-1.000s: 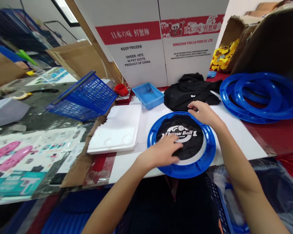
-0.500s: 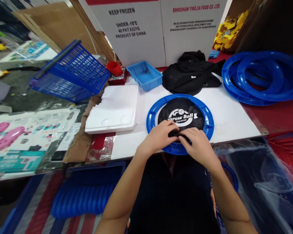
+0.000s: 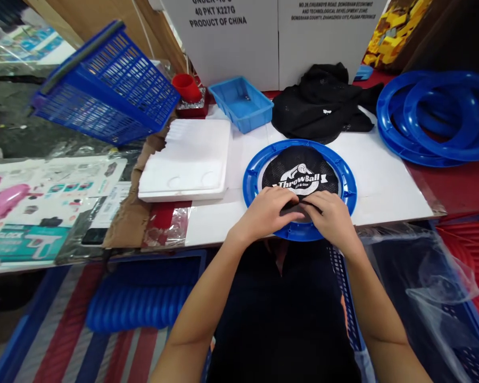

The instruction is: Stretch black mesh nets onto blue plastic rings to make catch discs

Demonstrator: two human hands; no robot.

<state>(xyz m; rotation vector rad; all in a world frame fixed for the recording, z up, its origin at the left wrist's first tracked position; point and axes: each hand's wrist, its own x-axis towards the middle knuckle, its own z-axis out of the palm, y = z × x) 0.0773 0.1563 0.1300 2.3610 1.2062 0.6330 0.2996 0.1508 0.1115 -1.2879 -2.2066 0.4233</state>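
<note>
A blue plastic ring lies flat on the white board in front of me. Inside it is a round black mesh printed "Throw Ball" in white. My left hand has its fingertips closed on the mesh's near edge, thumb pointing right. Close beside it, my right hand pinches the same edge, its wrist over the ring's near right side. The fingertips partly hide the edge they hold. Behind the ring, a pile of black mesh pieces sits on the board.
Stacked blue rings stand at the right. Left of the board's middle are a white foam slab, a light-blue tray, a red cup and a tilted blue basket. A white carton rises behind.
The camera view has tipped down slightly, so the scene sits higher. Both hands stay at the mesh's near edge, and the printed mesh has shifted a little within the ring.
</note>
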